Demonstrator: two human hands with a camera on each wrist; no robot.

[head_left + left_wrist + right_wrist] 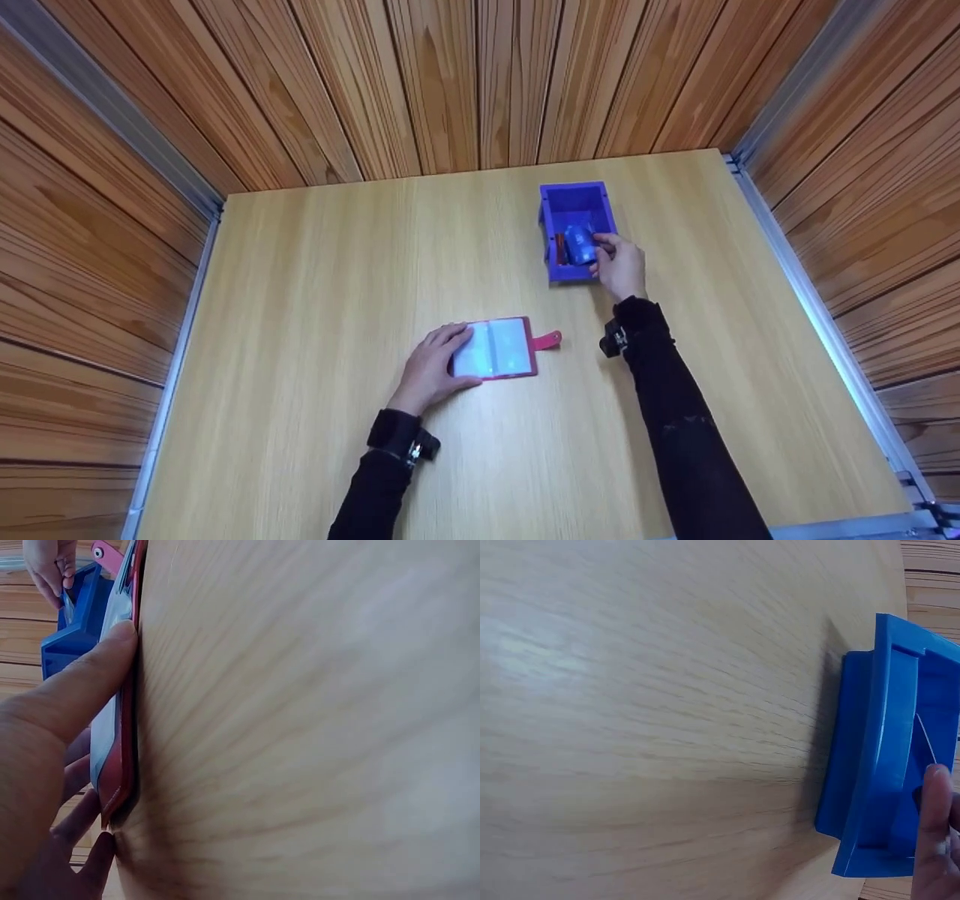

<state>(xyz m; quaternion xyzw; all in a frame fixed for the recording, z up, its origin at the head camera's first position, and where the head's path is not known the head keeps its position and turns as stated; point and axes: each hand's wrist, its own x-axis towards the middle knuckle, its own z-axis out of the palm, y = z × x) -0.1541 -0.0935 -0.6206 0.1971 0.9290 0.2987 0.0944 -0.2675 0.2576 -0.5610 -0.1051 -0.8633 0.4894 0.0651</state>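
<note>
An open red card holder (510, 347) with clear sleeves lies on the table, its strap (547, 340) sticking out to the right. My left hand (433, 367) holds its left side, thumb at the near edge and fingers at the far edge. In the left wrist view the thumb (97, 679) presses against the holder's edge. My right hand (621, 266) is at the right side of a blue plastic bin (574, 196), pinching a blue card (579, 244) inside it. The right wrist view shows the card (927, 739) edge-on as a thin pale line, near the fingertips.
A narrow orange-brown item (561, 249) lies in the bin beside the card. The light wooden table (315, 285) is enclosed by wood-plank walls (442, 82) at the back and sides, with metal rails (817, 307) along its edges.
</note>
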